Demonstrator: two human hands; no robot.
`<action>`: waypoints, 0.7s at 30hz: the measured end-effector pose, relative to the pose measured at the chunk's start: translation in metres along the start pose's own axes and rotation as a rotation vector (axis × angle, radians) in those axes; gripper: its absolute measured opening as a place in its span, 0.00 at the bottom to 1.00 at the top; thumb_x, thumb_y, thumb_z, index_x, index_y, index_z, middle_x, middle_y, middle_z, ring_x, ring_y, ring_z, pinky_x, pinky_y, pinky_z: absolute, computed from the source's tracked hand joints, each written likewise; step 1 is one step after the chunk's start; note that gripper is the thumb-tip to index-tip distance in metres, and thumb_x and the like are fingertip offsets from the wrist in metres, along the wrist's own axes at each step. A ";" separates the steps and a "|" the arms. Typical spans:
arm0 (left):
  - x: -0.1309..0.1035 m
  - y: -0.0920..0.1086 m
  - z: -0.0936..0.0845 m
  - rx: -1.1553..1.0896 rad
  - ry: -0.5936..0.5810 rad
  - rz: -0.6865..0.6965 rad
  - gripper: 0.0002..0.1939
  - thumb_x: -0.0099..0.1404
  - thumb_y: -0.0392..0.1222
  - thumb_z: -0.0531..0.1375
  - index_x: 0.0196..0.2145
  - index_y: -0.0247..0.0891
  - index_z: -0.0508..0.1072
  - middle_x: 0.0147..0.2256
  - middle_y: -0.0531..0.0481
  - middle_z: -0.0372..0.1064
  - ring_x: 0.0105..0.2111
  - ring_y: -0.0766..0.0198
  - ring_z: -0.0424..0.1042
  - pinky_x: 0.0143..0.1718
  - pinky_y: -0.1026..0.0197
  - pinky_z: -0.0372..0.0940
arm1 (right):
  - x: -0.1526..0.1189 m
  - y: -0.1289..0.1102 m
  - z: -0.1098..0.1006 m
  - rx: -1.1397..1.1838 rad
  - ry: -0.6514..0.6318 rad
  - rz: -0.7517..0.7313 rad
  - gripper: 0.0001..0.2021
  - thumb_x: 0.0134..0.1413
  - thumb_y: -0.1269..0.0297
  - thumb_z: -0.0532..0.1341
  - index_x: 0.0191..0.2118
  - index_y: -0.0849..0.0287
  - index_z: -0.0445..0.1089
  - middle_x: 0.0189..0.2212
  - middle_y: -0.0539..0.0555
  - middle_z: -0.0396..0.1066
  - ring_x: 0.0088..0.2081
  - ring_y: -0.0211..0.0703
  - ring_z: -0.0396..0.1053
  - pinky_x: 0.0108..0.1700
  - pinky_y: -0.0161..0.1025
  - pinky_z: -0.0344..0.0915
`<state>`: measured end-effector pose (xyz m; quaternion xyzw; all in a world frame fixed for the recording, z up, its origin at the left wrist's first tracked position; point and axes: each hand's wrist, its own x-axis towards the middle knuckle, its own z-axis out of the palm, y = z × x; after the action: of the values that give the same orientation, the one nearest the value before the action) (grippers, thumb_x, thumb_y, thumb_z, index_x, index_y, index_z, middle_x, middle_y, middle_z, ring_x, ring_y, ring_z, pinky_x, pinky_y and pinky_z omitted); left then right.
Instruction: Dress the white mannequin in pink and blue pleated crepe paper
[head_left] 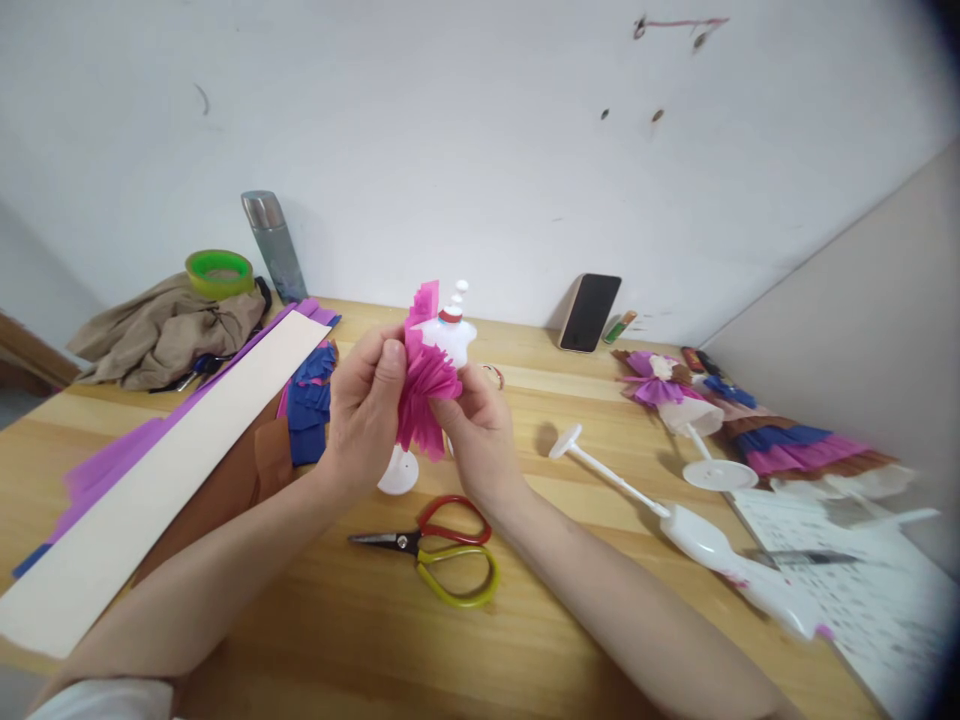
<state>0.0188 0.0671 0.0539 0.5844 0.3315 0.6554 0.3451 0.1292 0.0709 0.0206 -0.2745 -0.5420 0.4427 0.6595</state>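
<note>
Near the middle of the view, a small white mannequin [452,338] with a red band at its neck stands upright above a round white base [399,472]. Gathered pink crepe paper [426,392] lies against its left side and front. My left hand [369,400] pinches the paper's left edge between thumb and fingers. My right hand [481,430] closes on the lower right part of the paper, beside the mannequin's body. Scissors [412,543] with one red and one yellow handle lie on the wooden table [300,610] below my hands, blades pointing left.
Cream paper [172,470], coloured crepe strips, a cloth [172,325], green tape [219,272] and a flask [275,245] are at left. A phone [590,313] leans on the back wall. Dressed figures, a white mannequin [709,540] and a written sheet [885,600] occupy the right.
</note>
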 end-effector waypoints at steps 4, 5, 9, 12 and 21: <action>-0.003 -0.001 0.000 0.006 -0.005 -0.014 0.15 0.72 0.52 0.53 0.40 0.45 0.77 0.36 0.51 0.75 0.36 0.61 0.72 0.40 0.58 0.67 | -0.001 -0.003 0.002 0.009 0.011 0.001 0.07 0.54 0.60 0.65 0.39 0.51 0.72 0.37 0.51 0.75 0.39 0.44 0.71 0.44 0.44 0.70; -0.003 -0.002 0.000 -0.007 -0.006 -0.017 0.16 0.72 0.53 0.52 0.40 0.44 0.77 0.37 0.50 0.75 0.38 0.60 0.73 0.41 0.57 0.68 | -0.001 -0.003 0.002 0.014 0.018 0.001 0.07 0.53 0.60 0.65 0.39 0.51 0.71 0.37 0.51 0.75 0.39 0.44 0.71 0.44 0.43 0.70; -0.004 -0.004 0.000 -0.105 -0.041 -0.044 0.16 0.72 0.52 0.53 0.42 0.44 0.78 0.40 0.49 0.76 0.41 0.59 0.74 0.44 0.56 0.68 | -0.002 -0.004 0.002 0.031 0.027 0.014 0.08 0.51 0.61 0.66 0.37 0.53 0.70 0.37 0.51 0.76 0.39 0.44 0.72 0.44 0.43 0.70; -0.001 -0.003 -0.001 -0.155 -0.076 -0.094 0.15 0.71 0.52 0.54 0.42 0.44 0.78 0.39 0.49 0.77 0.39 0.59 0.75 0.42 0.56 0.69 | 0.000 -0.004 0.001 0.042 0.020 0.033 0.08 0.50 0.61 0.67 0.36 0.53 0.69 0.39 0.52 0.76 0.41 0.45 0.73 0.46 0.45 0.70; 0.019 -0.003 -0.016 -0.146 -0.216 -0.213 0.22 0.65 0.61 0.57 0.35 0.39 0.79 0.30 0.46 0.77 0.36 0.54 0.76 0.32 0.56 0.70 | 0.005 0.000 -0.002 0.042 0.033 0.046 0.09 0.49 0.60 0.66 0.37 0.53 0.70 0.39 0.51 0.78 0.41 0.45 0.74 0.46 0.45 0.71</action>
<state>0.0018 0.0843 0.0597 0.5865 0.3037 0.5708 0.4878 0.1316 0.0757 0.0224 -0.2801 -0.5154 0.4643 0.6636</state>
